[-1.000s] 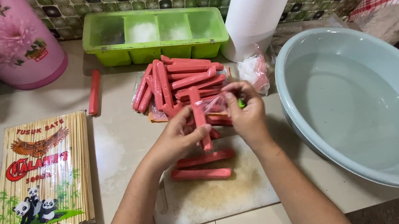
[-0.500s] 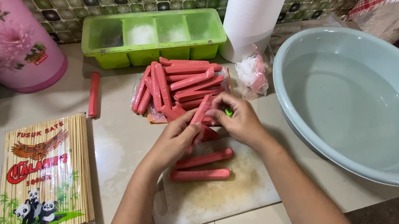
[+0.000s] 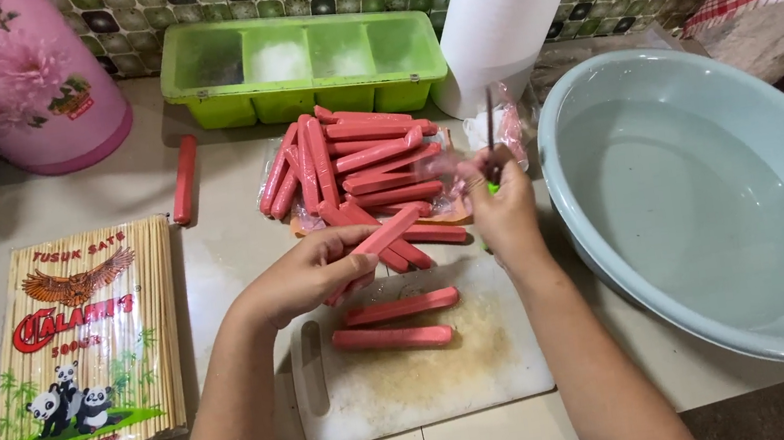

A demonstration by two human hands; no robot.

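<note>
A red sausage (image 3: 377,242), near the middle of the frame, lies slantwise in our left hand (image 3: 304,280), whose fingers are curled closed around its lower half while the upper end pokes out toward the heap. Our right hand (image 3: 504,210), just right of centre, has its fingertips pinched together on a thin, clear strip of casing (image 3: 451,167) that trails up and left from them; something small and green shows at that hand, but we cannot tell what it is. Just below the hands, on the white cutting board (image 3: 435,396) in the lower middle, two bare sausages (image 3: 395,322) lie side by side, apart from each other, over a brownish stain. Above the hands sits the pile of sausages (image 3: 354,164) on an opened clear wrapper, well over a dozen of them, and one stray sausage (image 3: 184,179) lies alone further left on the counter. By our reading only a small share is peeled and set down, and the bulk of the heap is left to do. Further out we see a packet of bamboo skewers (image 3: 76,352) at lower left, a green compartment tray (image 3: 301,65) at the top, a white paper roll (image 3: 506,13) beside it, and a pale blue basin (image 3: 712,198) on the right, with nothing in it.
</note>
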